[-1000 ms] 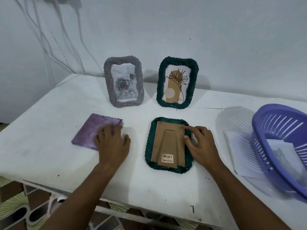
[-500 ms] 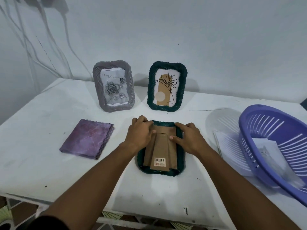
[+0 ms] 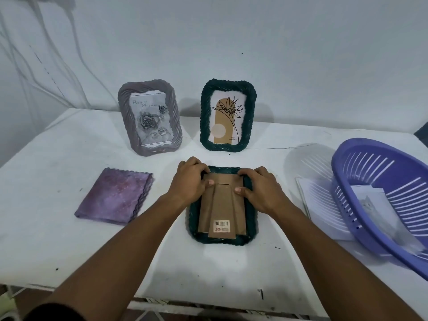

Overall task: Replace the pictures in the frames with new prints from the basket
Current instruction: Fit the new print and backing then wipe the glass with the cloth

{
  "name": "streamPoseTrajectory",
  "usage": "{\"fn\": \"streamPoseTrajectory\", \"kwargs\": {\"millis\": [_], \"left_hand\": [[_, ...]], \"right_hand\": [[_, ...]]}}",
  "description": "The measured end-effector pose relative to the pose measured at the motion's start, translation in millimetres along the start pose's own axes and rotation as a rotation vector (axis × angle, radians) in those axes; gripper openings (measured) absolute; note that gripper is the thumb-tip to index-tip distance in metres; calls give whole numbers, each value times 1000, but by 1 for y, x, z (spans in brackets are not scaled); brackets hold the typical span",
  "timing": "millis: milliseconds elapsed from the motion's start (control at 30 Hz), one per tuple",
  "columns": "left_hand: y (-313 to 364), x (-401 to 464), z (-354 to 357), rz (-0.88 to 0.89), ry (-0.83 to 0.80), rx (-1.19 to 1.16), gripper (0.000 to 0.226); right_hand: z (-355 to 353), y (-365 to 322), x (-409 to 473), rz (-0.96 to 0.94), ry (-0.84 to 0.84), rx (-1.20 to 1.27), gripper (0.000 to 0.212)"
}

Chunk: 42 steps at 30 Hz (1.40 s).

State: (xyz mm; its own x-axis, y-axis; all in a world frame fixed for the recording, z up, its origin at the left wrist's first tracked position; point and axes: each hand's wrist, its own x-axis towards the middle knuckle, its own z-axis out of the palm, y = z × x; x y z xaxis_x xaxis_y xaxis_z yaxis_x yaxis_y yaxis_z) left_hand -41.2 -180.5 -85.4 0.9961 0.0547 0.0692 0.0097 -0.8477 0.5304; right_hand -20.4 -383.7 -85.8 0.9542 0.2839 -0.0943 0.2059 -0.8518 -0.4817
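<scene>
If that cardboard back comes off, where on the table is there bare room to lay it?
Bare patches: the front strip between the face-down green frame and the table edge, and left-front, before the purple cloth. The right is crowded by the basket and papers.

A dark green frame is lying face down near the front of the bench, its brown cardboard backing and barcode sticker facing up. Behind it, 2 frames are standing upright near the wall: a grey-purple frame showing a rose picture, and beside it a second green frame showing a line-drawn plant. To the right, a purple slatted basket is sitting tilted, holding prints, with more white sheets lying partly beneath it.
</scene>
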Motion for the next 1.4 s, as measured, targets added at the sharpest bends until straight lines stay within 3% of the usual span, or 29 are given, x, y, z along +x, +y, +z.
{"fn": "streamPoseTrajectory", "kwargs": {"millis": [200,333,433,600,800,1000,1233,1400], "left_hand": [[-10,-8,-5,37,-4,-100,38],[-23,-32,-19,131,30,-122,27],[-33,-50,-28,311,-96,-90,22],[-36,-62,-26,544,-272,-9,40],[-34,-64,-28,568,-286,63,49],[-35,-64,-26,583,-262,4,41],[-38,-68,-19,590,-203,-91,33],[-39,-71,-14,571,-156,-141,28]], "right_hand": [[-1,1,-2,-9,-18,17,47],[-9,3,-16,-45,33,143,41],[-18,6,-40,-253,64,30,28],[-20,16,-65,-566,-126,-156,29],[-17,21,-63,-621,-153,-207,44],[-12,22,-65,-701,-65,-174,31],[8,26,-72,-671,112,-12,19],[17,25,-77,-625,140,102,12]]}}
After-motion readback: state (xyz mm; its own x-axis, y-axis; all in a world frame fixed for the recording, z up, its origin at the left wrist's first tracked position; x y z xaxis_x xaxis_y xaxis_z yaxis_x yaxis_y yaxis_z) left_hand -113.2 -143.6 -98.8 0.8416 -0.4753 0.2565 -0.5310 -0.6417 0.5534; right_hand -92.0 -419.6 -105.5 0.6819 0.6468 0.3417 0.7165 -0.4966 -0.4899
